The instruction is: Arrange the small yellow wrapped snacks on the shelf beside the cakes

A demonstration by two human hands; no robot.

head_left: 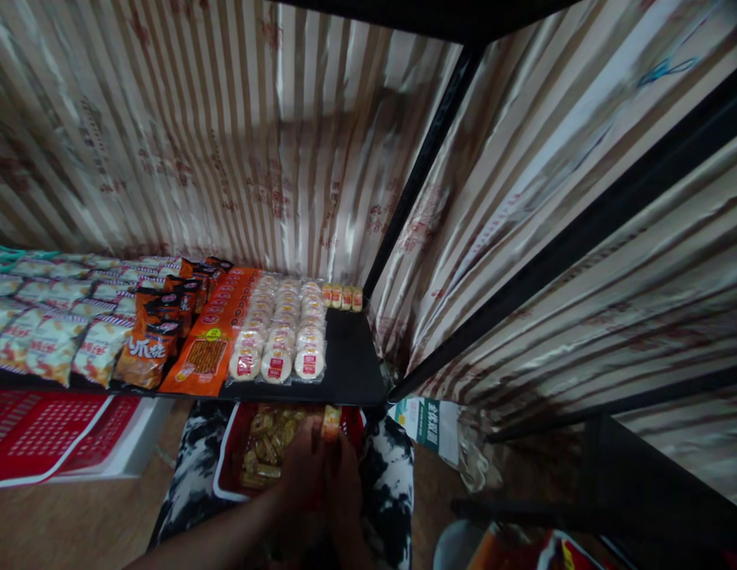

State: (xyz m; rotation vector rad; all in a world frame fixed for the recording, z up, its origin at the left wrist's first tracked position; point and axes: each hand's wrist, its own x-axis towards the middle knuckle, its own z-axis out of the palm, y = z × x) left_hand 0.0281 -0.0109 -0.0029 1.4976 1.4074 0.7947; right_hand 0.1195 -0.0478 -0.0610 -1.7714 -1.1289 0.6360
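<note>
Showing, nearest the camera: both hands are working low in the view, over the person's lap.
Left hand (300, 475): it is reaching in from the lower left and is lying over the red basket (229, 455); whether its fingers are curled or spread cannot be told through the blur.
Right hand (344, 495): it is sitting just beside the left one, and its fingers are closing around a small orange packet (331, 422) raised at the basket's far edge.
Red basket: it is resting on the lap, on black-and-white patterned trousers (387, 483), and is holding a heap of small gold-wrapped snacks (267, 447).
Floor, left: a flat red crate (47, 431) is lying beside a white edge.
Shelf (350, 368): a black board is carrying rows of goods just beyond the basket.
Shelf goods: round white cakes (282, 328) are standing in three columns, an orange pack (210, 348) is lying to their left, bagged snacks (53, 340) are filling the far left, and small orange packets (343, 297) are lining the back right.
Background: a striped curtain (226, 134) is hanging behind the black frame (427, 158).
</note>
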